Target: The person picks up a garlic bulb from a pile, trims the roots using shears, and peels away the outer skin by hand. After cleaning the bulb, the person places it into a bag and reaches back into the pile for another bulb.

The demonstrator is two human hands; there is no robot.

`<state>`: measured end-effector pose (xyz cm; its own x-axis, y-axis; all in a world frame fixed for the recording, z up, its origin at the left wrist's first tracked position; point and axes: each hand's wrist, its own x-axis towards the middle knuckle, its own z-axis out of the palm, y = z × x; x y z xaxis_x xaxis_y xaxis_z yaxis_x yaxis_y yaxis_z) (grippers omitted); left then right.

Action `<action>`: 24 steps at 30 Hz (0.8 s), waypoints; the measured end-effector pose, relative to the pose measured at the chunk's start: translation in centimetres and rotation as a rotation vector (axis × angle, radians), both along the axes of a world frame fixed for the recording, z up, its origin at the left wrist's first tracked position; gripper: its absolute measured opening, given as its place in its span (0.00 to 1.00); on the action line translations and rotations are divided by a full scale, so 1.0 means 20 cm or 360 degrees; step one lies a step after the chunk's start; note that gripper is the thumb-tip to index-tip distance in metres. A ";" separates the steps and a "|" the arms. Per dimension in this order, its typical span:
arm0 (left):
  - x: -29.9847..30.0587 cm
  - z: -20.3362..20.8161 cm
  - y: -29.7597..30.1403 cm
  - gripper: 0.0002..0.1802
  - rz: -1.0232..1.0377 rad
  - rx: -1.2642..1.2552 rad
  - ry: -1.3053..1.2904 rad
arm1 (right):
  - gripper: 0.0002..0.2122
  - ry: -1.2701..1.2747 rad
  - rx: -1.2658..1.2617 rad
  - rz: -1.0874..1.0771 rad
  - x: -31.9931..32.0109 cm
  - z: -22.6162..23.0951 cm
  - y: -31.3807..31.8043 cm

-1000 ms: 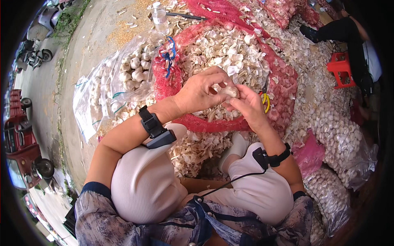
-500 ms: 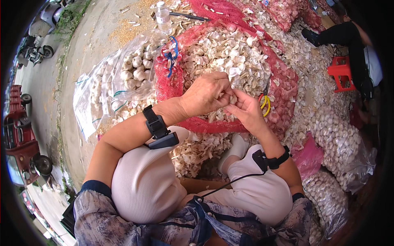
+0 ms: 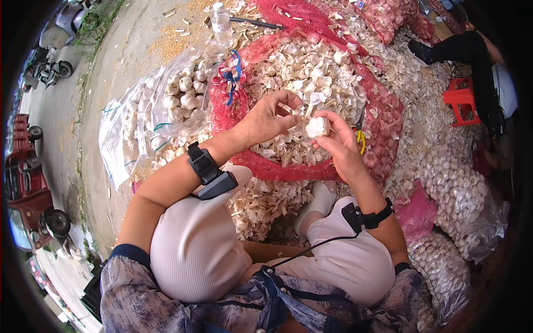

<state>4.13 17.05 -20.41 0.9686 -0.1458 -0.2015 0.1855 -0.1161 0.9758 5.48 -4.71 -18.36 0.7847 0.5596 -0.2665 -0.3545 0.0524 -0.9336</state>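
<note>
The middle of the frame is filled by a red mesh bag [image 3: 225,123] heaped with garlic skins [image 3: 311,61], its lower edge crossed by both hands. Scissors [image 3: 362,143] with a yellow handle are partly covered by the right hand [image 3: 328,131]. At upper left, garlic bulbs are held in a clear plastic bag [image 3: 114,162], with a water bottle [image 3: 222,28] stood above it; a red stool [image 3: 461,101] is seen at upper right, near a seated person's dark-clad leg [image 3: 455,46]. A garlic bulb [image 3: 317,127] is gripped between the right thumb and fingers, just right of the frame's centre, above the skins. The left hand's [image 3: 296,111] thumb and fingers are parted, just left of the bulb. Its rounded side is shown; no clear long axis can be made out, and its stem's direction cannot be told.
</note>
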 end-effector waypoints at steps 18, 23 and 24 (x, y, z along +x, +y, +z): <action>-0.02 0.06 -0.06 0.12 -0.0213 -0.0465 0.0490 | 0.22 -0.0509 -0.0323 -0.0078 -0.05 -0.03 0.07; -0.03 0.00 -0.06 0.12 -0.0101 -0.0659 0.0506 | 0.22 -0.0291 -0.0123 -0.0074 -0.03 -0.01 0.06; -0.03 0.00 -0.05 0.12 -0.0098 -0.0658 0.0506 | 0.22 -0.0291 -0.0121 -0.0072 -0.04 0.00 0.07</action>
